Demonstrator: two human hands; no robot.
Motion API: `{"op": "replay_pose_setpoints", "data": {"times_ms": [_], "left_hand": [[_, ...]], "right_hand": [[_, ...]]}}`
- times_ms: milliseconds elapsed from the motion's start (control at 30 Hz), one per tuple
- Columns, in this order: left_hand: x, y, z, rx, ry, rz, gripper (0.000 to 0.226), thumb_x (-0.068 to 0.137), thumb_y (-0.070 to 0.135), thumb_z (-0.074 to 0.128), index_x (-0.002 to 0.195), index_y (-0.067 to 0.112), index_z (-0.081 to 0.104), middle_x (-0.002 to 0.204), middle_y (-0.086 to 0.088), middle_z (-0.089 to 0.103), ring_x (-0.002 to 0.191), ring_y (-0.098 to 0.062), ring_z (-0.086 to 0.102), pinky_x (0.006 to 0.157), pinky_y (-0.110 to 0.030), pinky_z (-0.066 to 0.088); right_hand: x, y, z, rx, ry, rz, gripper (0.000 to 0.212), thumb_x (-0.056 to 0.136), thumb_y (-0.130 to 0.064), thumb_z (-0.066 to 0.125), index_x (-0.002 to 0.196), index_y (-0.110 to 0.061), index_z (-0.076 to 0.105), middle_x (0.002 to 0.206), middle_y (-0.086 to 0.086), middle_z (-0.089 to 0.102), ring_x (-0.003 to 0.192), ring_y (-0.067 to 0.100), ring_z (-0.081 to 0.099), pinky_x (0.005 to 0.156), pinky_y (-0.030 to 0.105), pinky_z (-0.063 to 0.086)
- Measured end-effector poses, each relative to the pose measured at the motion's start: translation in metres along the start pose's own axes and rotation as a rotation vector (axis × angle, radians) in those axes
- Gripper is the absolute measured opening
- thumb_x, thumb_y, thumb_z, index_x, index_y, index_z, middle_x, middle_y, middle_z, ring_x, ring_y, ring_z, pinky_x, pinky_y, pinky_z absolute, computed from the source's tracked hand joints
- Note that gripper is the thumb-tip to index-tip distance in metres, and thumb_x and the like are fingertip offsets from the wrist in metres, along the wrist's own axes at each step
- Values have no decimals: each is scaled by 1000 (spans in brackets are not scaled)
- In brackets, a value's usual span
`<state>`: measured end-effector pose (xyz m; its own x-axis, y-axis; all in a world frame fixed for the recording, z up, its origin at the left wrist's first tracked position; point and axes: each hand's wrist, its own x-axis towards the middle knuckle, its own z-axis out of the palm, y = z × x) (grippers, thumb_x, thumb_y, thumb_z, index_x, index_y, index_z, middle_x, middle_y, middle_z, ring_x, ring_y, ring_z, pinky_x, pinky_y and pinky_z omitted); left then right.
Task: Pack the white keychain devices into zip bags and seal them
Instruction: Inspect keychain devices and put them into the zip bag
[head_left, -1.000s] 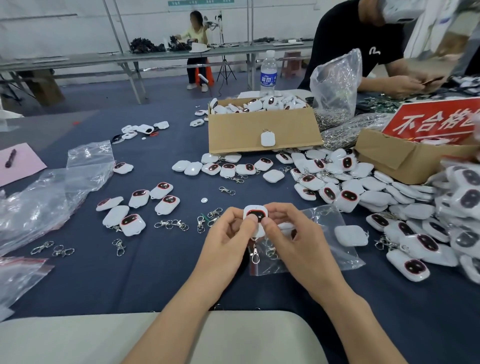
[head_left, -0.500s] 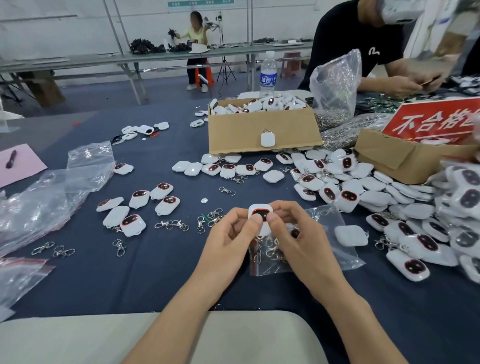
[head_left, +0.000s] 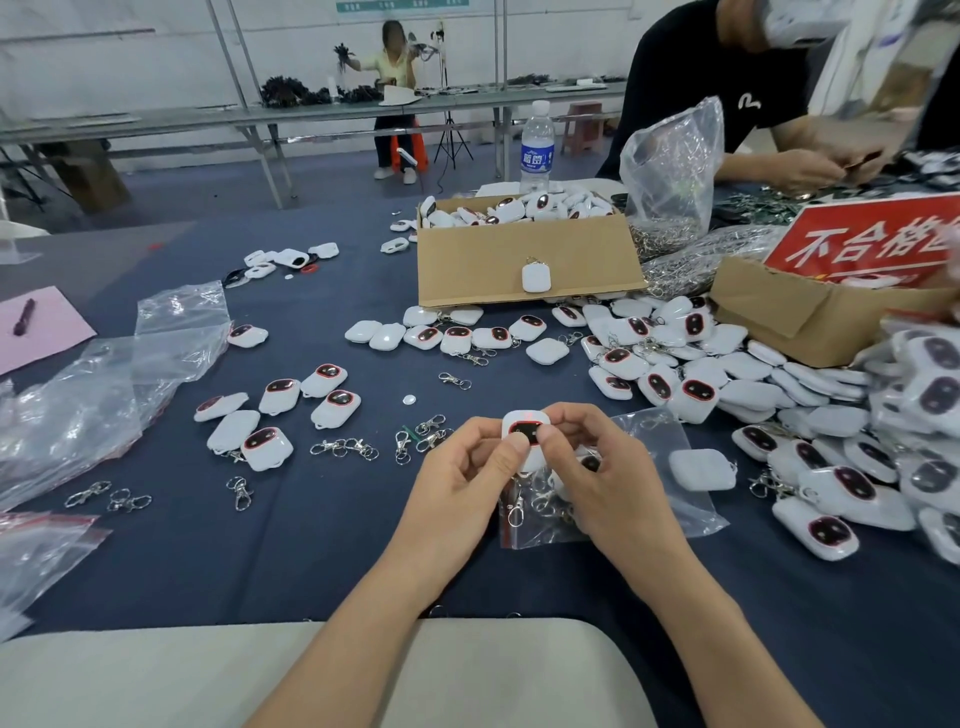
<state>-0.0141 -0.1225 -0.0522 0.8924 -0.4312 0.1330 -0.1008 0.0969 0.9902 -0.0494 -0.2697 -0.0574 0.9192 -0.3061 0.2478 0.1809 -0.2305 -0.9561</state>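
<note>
Navy tabletop (head_left: 311, 551): left hand (head_left: 462, 483) and right hand (head_left: 613, 483) share a pinching grip on one white keychain device (head_left: 524, 432) above the zip bag (head_left: 665, 519); next, probably, slipping it inside.

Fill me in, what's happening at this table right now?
A person holds one white keychain device between the left hand and right hand, thumbs on its dark face. It is over a clear zip bag lying on the blue table, not yet inside. Many more devices lie loose to the right.
</note>
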Motion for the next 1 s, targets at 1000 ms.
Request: {"op": "replay_pose_setpoints", "data": {"times_ms": [1000], "left_hand": [[2,-8,0,119,61,-24,18,98,16,67,114,24,69,101,-3,78,101,-35,68,92,-44,54]], "right_hand": [[-1,3,-3,-26,-15,5,18,90,-25,73,97,-42,70,89,-20,72,85,1,63,69,9,45]]}}
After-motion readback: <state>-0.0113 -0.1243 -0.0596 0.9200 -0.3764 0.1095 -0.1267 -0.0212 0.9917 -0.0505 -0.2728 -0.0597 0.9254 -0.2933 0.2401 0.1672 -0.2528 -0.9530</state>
